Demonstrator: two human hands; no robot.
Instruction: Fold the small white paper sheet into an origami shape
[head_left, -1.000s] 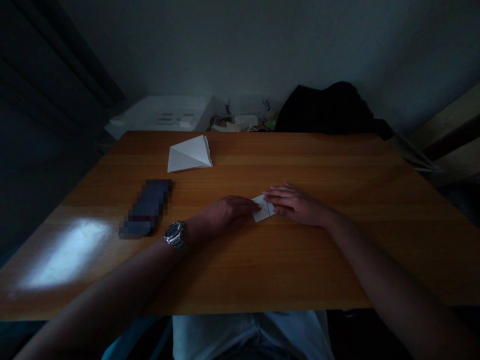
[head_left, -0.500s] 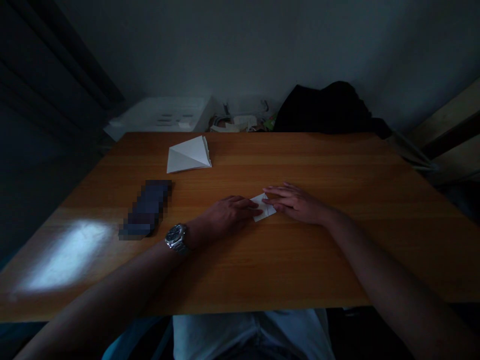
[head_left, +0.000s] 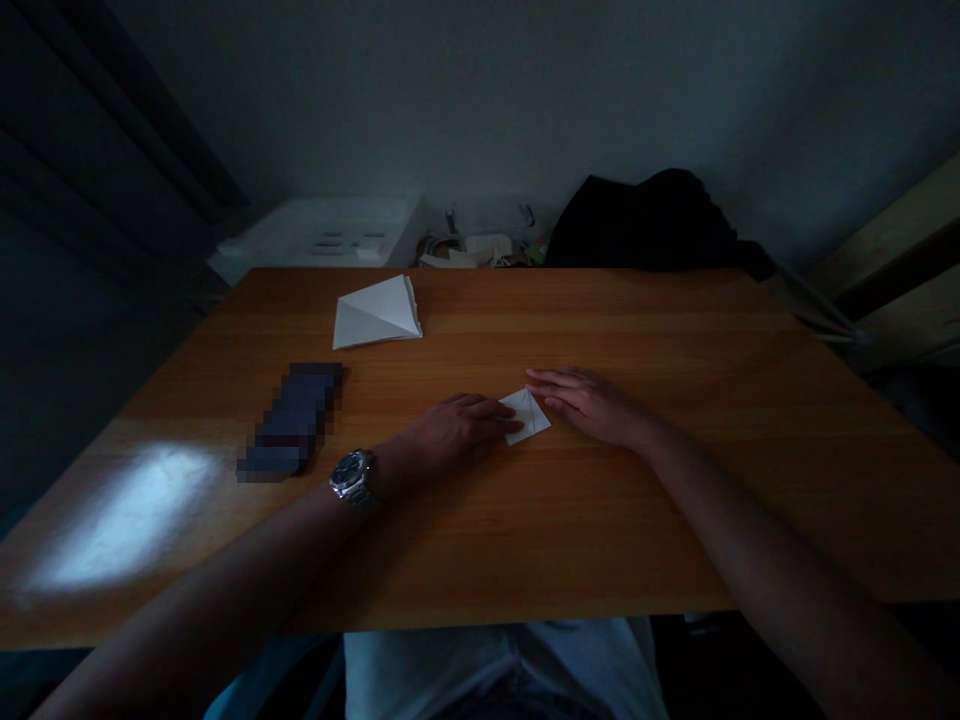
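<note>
A small white piece of folded paper (head_left: 534, 418) lies flat on the wooden table in front of me, with a crease running down from its top corner. My left hand (head_left: 457, 432), a metal watch (head_left: 351, 476) on its wrist, holds the paper by its left side, thumb and fingers resting on it. To the right, my right hand (head_left: 589, 402) lies open with fingers stretched out and holds nothing. Its fingertips are at the paper's upper corner; whether they touch it I cannot tell.
A larger folded white sheet (head_left: 379, 312) lies toward the back left of the table (head_left: 637, 540). Nearer on the left is a dark, pixelated flat object (head_left: 292, 420). Beyond the far edge are a white plastic bin (head_left: 337, 225) and a black cloth-like heap (head_left: 645, 225).
My right hand has drawn back slightly to the right off the paper, uncovering its right part and crease. The left hand keeps its place on the paper.
</note>
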